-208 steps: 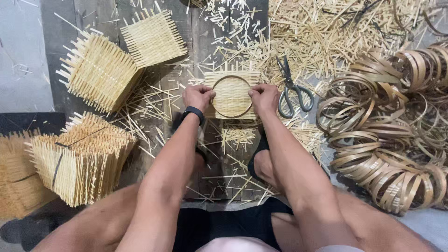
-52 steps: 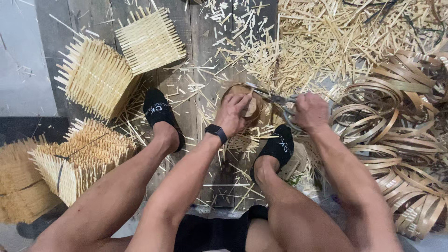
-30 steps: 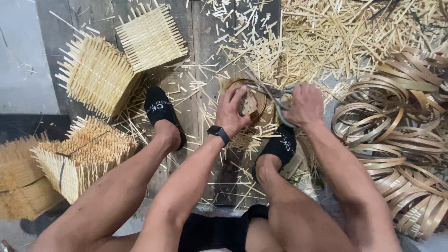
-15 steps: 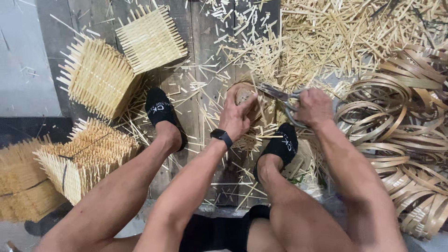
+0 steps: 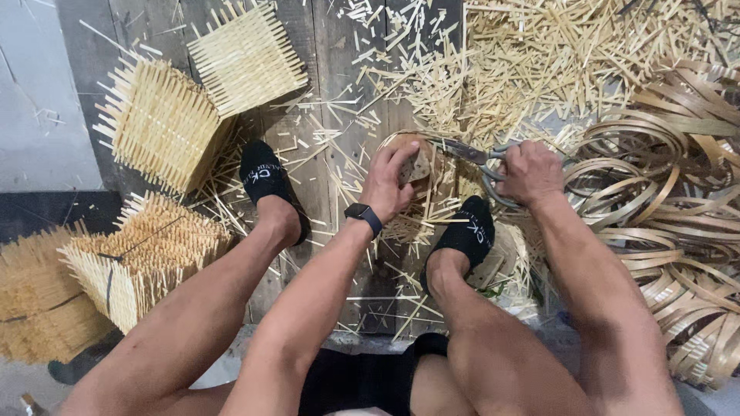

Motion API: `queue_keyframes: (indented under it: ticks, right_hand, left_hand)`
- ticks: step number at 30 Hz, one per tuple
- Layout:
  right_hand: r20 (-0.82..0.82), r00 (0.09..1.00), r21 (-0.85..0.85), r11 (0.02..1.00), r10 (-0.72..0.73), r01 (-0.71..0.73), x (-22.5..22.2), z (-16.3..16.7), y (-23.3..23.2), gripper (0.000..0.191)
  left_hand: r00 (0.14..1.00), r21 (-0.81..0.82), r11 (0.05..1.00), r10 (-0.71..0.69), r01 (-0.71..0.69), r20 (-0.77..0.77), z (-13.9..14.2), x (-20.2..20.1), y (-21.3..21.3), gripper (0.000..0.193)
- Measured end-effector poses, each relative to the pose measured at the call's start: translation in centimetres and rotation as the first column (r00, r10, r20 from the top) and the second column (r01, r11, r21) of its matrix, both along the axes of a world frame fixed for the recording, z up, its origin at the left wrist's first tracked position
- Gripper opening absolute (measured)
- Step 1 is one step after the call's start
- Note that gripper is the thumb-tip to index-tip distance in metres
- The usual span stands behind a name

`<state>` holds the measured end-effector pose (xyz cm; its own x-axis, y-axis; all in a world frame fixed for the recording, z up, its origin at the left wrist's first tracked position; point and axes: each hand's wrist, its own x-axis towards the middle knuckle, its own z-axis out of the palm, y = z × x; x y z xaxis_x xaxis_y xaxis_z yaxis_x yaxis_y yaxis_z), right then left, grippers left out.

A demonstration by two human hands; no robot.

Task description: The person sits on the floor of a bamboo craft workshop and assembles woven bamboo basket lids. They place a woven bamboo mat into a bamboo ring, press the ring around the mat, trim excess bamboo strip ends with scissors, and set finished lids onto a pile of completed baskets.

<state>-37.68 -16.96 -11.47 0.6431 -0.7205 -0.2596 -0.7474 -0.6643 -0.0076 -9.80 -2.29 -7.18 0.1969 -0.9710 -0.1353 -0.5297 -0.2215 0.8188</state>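
At my far left sit stacks of woven bamboo mats, bristling with loose strip ends, and two more mats lie higher up on the dark wooden floor. My left foot in a black sock rests on the planks just beside them. Moving in, my left hand, with a black watch on the wrist, is curled around a small round woven bamboo piece, fingers wrapped over its near edge and holding it tilted up off the floor in front of me, between my two feet. The blades of a pair of scissors reach the right rim of that piece; whether they are biting into it I cannot tell. My right hand is closed through the scissors' handles, gripping them firmly. My right foot, also in a black sock, sits below the two hands. Trimmed bamboo offcuts litter the floor above and around the work, and at my far right lies a big tangle of coiled bamboo strips.
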Motion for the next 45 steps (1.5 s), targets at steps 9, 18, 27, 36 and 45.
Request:
queue_keyframes:
  ticks: [9, 18, 27, 36, 45]
  right_hand:
    - [-0.060, 0.997, 0.030, 0.999, 0.044, -0.043, 2.8, 1.8, 0.3, 0.042]
    - [-0.318, 0.932, 0.312, 0.909, -0.175, 0.277, -1.2, 0.2, -1.7, 0.046]
    - [0.087, 0.805, 0.054, 0.810, -0.587, 0.584, -0.7, -2.2, 0.6, 0.080]
    - [0.302, 0.648, 0.824, 0.533, -0.699, 0.190, 6.7, 0.4, 2.8, 0.035]
    - [0.236, 0.698, 0.818, 0.526, -0.676, 0.233, 6.1, -1.7, 1.7, 0.026]
  left_hand:
    - [0.972, 0.036, 0.972, -0.230, 0.231, -0.044, 0.8, 1.4, -1.3, 0.082]
    - [0.961, -0.001, 0.961, -0.276, 0.276, -0.012, 1.3, 1.9, -1.8, 0.071]
    - [0.971, 0.113, 0.972, 0.189, -0.206, 0.147, -0.6, 0.8, -0.9, 0.081]
    - [0.922, 0.475, 0.873, 0.086, 0.113, -0.378, -3.4, 2.6, -6.0, 0.043]
    - [0.960, 0.576, 0.817, 0.181, -0.026, -0.213, -3.5, 0.7, -6.5, 0.025]
